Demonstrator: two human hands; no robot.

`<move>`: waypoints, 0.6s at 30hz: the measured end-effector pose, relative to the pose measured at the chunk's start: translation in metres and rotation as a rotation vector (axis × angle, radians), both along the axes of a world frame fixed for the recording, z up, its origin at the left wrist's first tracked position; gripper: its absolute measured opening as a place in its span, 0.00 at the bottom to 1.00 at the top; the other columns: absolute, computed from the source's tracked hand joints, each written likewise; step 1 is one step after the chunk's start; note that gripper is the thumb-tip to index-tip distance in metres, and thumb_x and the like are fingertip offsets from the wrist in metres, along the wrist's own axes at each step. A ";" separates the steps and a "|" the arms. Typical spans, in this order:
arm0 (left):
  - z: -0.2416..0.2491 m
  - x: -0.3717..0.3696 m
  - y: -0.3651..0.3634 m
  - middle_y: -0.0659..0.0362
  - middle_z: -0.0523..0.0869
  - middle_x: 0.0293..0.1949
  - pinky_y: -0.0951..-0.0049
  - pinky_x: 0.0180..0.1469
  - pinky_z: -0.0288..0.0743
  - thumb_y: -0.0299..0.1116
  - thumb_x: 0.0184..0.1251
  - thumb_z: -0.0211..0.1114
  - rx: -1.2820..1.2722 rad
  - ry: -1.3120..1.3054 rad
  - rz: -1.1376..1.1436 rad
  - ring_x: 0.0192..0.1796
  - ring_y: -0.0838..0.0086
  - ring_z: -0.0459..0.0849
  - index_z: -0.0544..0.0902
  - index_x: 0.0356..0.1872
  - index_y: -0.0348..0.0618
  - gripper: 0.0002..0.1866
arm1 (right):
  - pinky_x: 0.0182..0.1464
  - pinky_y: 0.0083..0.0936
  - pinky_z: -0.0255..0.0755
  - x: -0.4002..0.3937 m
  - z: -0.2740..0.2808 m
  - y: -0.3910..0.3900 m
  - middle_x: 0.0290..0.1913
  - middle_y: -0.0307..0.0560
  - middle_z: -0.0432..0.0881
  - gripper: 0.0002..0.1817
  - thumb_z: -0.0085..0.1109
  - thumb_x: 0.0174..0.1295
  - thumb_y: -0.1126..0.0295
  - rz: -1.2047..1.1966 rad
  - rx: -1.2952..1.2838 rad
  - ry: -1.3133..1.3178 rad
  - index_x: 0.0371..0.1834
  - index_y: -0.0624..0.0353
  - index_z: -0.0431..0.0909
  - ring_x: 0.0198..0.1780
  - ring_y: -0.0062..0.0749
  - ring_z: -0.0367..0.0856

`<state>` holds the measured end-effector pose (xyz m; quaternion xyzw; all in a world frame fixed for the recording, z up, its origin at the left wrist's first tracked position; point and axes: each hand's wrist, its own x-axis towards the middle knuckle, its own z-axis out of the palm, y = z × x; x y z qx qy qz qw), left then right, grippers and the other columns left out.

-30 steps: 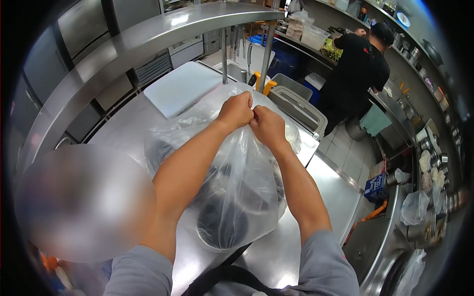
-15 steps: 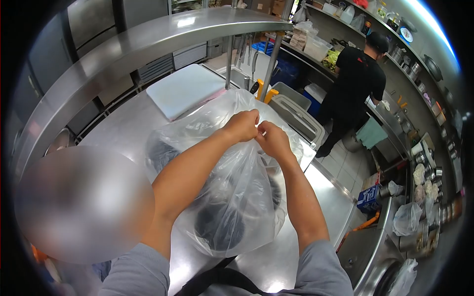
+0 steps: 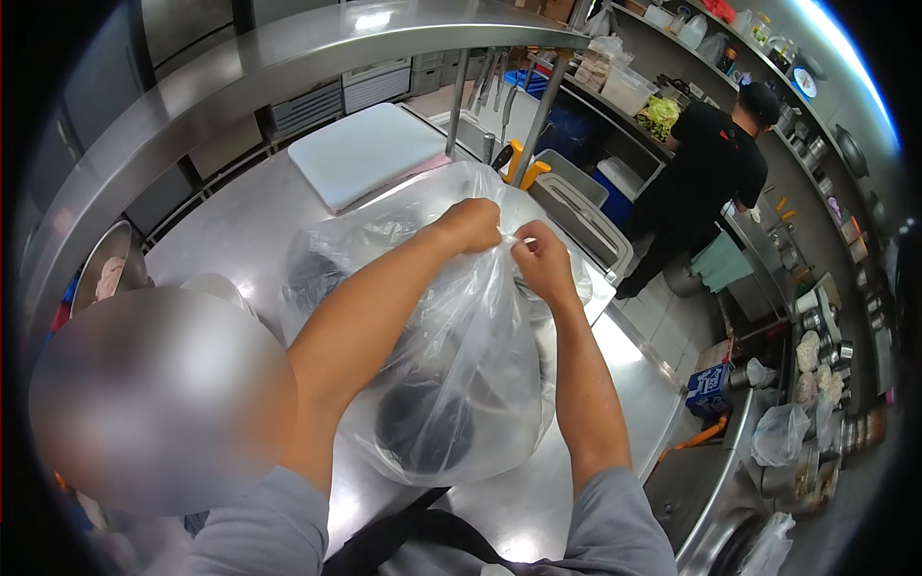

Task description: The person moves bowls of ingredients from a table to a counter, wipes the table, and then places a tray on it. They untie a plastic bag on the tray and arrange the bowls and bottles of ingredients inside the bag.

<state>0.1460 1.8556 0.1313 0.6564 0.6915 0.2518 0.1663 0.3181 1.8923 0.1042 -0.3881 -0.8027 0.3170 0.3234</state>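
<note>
A large clear plastic bag (image 3: 480, 365) stands on the steel table in front of me, with several dark round-looking things (image 3: 423, 422) inside it; the film blurs what they are. My left hand (image 3: 471, 226) is closed around the gathered neck of the bag. Just to its right, my right hand (image 3: 543, 257) pinches the twisted plastic between thumb and fingers. The bag's loose top (image 3: 477, 182) sticks up beyond my hands.
A white cutting board (image 3: 375, 154) lies beyond the bag on the steel table (image 3: 230, 230). Yellow-handled tools (image 3: 523, 168) stand by a shelf post. A steel bowl (image 3: 110, 264) sits at left. One co-worker in black (image 3: 706, 173) stands at the far counter, facing away.
My hands have shifted slightly apart at the bag's neck, where the plastic now looks more tightly gathered. The whole view has turned a little, and the steel bowl at left shows more.
</note>
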 end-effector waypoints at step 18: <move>0.023 0.014 -0.023 0.58 0.82 0.39 0.75 0.44 0.73 0.38 0.58 0.66 -0.062 -0.902 -0.067 0.40 0.76 0.80 0.77 0.48 0.38 0.20 | 0.49 0.28 0.74 -0.003 0.015 -0.010 0.48 0.45 0.77 0.15 0.54 0.66 0.63 0.218 -0.649 0.911 0.52 0.54 0.71 0.47 0.34 0.79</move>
